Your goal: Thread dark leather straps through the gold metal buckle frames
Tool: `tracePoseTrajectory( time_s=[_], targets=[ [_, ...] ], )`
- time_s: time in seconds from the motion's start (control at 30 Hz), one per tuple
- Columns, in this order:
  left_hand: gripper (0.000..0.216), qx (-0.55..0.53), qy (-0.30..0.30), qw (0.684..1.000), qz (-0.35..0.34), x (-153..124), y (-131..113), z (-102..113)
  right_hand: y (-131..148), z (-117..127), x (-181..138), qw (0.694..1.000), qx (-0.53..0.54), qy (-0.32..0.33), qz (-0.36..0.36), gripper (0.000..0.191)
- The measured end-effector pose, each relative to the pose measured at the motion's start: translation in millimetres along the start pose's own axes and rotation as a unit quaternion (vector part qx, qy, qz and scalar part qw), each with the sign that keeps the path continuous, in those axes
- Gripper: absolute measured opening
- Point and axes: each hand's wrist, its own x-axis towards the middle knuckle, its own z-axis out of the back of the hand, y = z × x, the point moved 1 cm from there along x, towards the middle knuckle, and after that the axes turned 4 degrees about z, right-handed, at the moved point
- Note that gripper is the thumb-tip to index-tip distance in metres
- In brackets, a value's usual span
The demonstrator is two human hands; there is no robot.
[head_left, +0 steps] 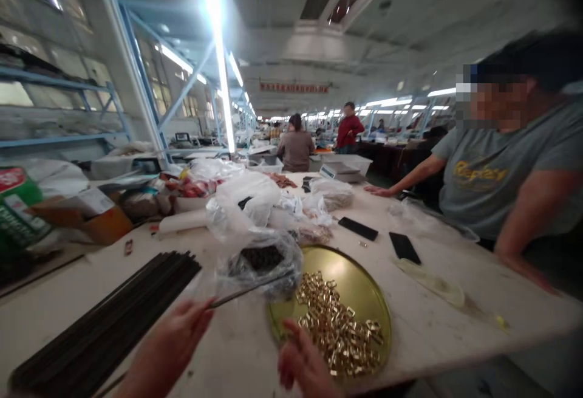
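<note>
My left hand point(175, 340) is closed with thumb and fingers pinching one end of a long, thin dark strap point(250, 291). The strap slants up to the right, past a clear plastic bag point(291, 264) of small dark pieces. My right hand point(300, 355) is at the near left rim of a round gold tray point(359, 276). Its fingers are loosely bent and slightly apart, somewhat blurred, with nothing visible in them. A heap of small gold metal buckles point(337, 325) lies in the tray. Left of my left hand is a bundle of dark straps point(104, 313) laid side by side.
White plastic bags point(246, 200) are piled behind the tray. Two black flat pieces point(358, 228) and a loose gold buckle point(363, 244) lie beyond it. A co-worker in a grey shirt point(505, 173) leans on the table's right side. A cardboard box point(102, 222) stands at left.
</note>
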Motion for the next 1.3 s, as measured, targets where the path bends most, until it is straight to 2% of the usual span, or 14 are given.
tracePoseTrajectory(
  time_s=[0.07,0.1,0.17,0.23,0.33,0.43,0.63,0.73,0.8,0.87,0.97,1.03,1.13,1.3],
  targets=[
    [0.033,-0.051,0.139,0.989,-0.004,-26.8,-35.4,-20.0,-3.1,13.7,3.2,0.993,0.077,-0.086,-0.017,0.051],
    [0.033,-0.082,0.185,0.979,0.006,-38.3,-51.5,-27.6,-4.5,21.9,2.8,0.985,0.086,-0.146,-0.020,0.048],
    [0.030,-0.150,0.258,0.953,0.054,-53.6,-76.8,-38.2,-7.4,36.7,-0.4,0.979,0.067,-0.191,-0.036,0.036],
    [0.024,-0.245,0.370,0.888,0.120,-59.6,-92.3,-46.0,-11.3,46.1,-5.3,0.977,0.087,-0.184,-0.067,0.031],
    [0.021,-0.385,0.490,0.747,0.231,-58.3,-103.4,-56.8,-18.3,45.9,-11.9,0.968,0.161,-0.148,-0.123,0.029],
    [0.019,-0.467,0.485,0.680,0.292,-54.2,-107.8,-66.3,-23.8,36.0,-13.2,0.951,0.235,-0.101,-0.175,0.032],
    [0.016,-0.515,0.442,0.647,0.348,-59.6,-107.3,-69.5,-25.7,23.7,-9.8,0.985,0.092,-0.099,-0.109,0.032],
    [0.016,-0.540,0.429,0.636,0.346,-65.4,-102.7,-65.8,-29.3,19.3,-8.4,0.976,0.135,-0.086,-0.144,0.035],
    [0.019,-0.534,0.439,0.642,0.330,-70.9,-94.7,-62.0,-30.1,21.8,-7.0,0.959,0.205,-0.106,-0.165,0.032],
    [0.024,-0.485,0.454,0.687,0.294,-77.8,-82.1,-57.0,-27.2,29.4,-5.5,0.952,0.227,-0.146,-0.143,0.025],
    [0.031,-0.317,0.404,0.838,0.186,-88.2,-61.0,-49.1,-19.2,40.1,-5.3,0.963,0.195,-0.159,-0.100,0.021],
    [0.036,-0.199,0.344,0.911,0.107,-93.7,-52.2,-45.2,-16.2,41.6,-6.7,0.974,0.156,-0.146,-0.081,0.022],
    [0.038,-0.132,0.297,0.944,0.050,-98.0,-50.1,-40.7,-18.6,38.6,-9.5,0.984,0.061,-0.163,-0.050,0.019],
    [0.036,-0.170,0.241,0.954,0.055,-98.9,-58.1,-30.1,-29.3,38.4,-16.6,0.974,0.002,-0.221,-0.038,0.027]
  ],
)
